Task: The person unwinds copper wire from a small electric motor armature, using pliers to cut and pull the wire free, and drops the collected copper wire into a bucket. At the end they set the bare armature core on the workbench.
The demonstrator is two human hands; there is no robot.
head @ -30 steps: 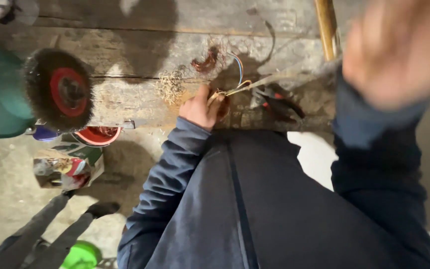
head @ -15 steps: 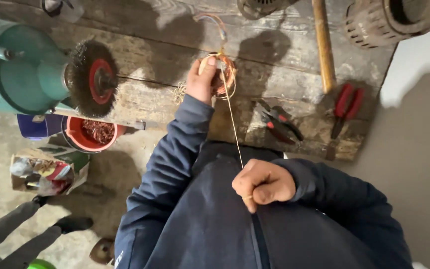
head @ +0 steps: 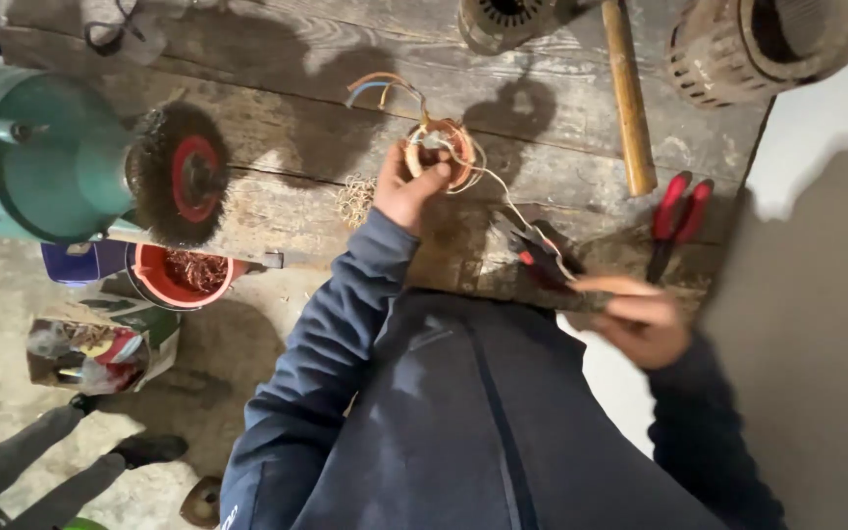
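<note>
Wire coil [head: 441, 152] on bench [head: 277, 128] — pliers [head: 677, 221] right, wire brush wheel [head: 181, 175] left, seemingly.

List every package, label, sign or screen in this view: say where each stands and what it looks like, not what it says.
Printed bag: on the floor at lower left, below the red bucket; crumpled and open, green, red and white.
No clear labels, signs or screens visible.

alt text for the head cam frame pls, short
Seen from above, a person in a dark blue top holds a small copper wire coil on a worn wooden bench with the left hand, while the right hand pulls a thin wire out of it. A green bench grinder with a wire wheel sits left; red-handled pliers lie right.
</note>
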